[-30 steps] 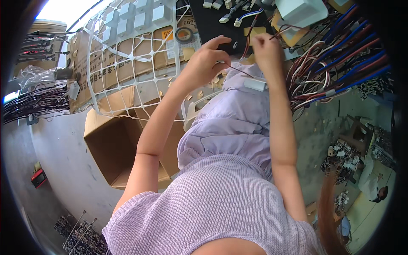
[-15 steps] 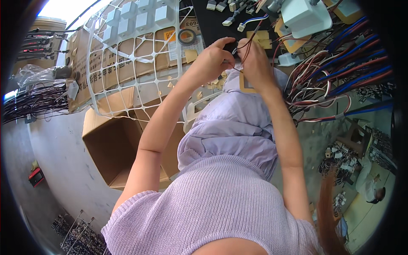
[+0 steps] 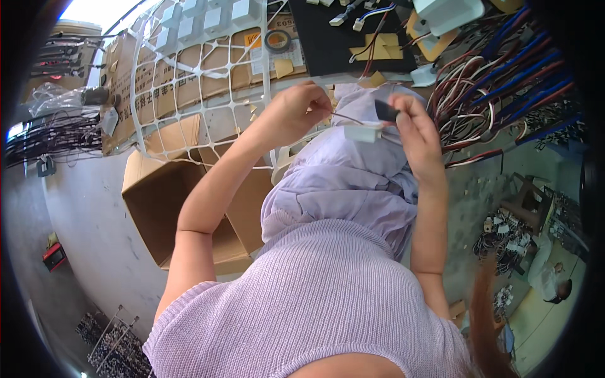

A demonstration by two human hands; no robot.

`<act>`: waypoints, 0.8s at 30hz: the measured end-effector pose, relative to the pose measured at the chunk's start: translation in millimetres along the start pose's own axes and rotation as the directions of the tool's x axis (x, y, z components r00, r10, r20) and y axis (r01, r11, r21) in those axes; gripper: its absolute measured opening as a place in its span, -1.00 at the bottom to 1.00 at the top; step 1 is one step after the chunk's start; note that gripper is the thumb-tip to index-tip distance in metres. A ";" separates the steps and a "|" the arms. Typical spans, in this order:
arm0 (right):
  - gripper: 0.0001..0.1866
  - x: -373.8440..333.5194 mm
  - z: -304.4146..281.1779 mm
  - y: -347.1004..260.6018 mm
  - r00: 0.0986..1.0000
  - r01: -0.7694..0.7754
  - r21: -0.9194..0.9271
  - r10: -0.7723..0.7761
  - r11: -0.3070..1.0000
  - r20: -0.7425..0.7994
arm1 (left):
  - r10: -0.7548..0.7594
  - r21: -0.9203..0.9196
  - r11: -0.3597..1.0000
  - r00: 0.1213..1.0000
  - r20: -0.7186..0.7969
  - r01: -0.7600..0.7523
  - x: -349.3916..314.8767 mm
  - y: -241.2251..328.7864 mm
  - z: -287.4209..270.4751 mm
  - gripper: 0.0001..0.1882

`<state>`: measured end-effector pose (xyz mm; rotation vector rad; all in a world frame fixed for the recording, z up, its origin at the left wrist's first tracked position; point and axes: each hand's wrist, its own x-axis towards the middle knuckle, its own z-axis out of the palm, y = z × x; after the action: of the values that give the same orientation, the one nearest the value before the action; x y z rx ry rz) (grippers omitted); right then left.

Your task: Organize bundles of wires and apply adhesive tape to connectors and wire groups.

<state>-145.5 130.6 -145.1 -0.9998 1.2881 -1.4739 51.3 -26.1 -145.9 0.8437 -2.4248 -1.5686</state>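
My left hand is closed in a pinch on a thin dark wire, which runs to the right above my lap. My right hand is closed on a flat black piece held between thumb and fingers; its material cannot be made out. Between the two hands, close below the wire, is a pale rectangular piece; whether it is joined to the wire is unclear. Both hands are apart, over the lilac cloth on my lap.
A black mat holds yellow pads and wires with connectors. Bundled wires crowd the right. At left are a white plastic net, pale boxes, a tape roll and an open carton. Another person is far right.
My hands, close together at the black mat before, have come nearer my body and apart. The black piece and the pale rectangular piece now show plainly. Wires and yellow pads on the mat are uncovered.
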 end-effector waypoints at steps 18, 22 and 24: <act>-0.87 -3.1 51.1 -43.1 0.995 0.059 -0.483 -0.011 0.874 0.102 | -0.188 -0.507 0.789 0.922 0.338 0.347 -40.8 52.1 -8.3 -0.87; -0.88 -0.8 55.0 -38.9 0.987 0.150 -0.553 -0.090 0.819 0.134 | -0.169 -0.596 0.720 0.923 0.345 0.355 -39.4 43.9 -4.5 -0.86; -0.78 -0.7 60.0 -33.9 0.971 0.214 -0.589 -0.235 0.780 0.042 | -0.144 -0.590 0.744 0.938 0.314 0.312 -38.3 38.2 -0.7 -0.85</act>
<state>-91.9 117.4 -103.9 -1.5879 1.7581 -1.2764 68.9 4.8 -105.1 0.8559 -1.7173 -2.5110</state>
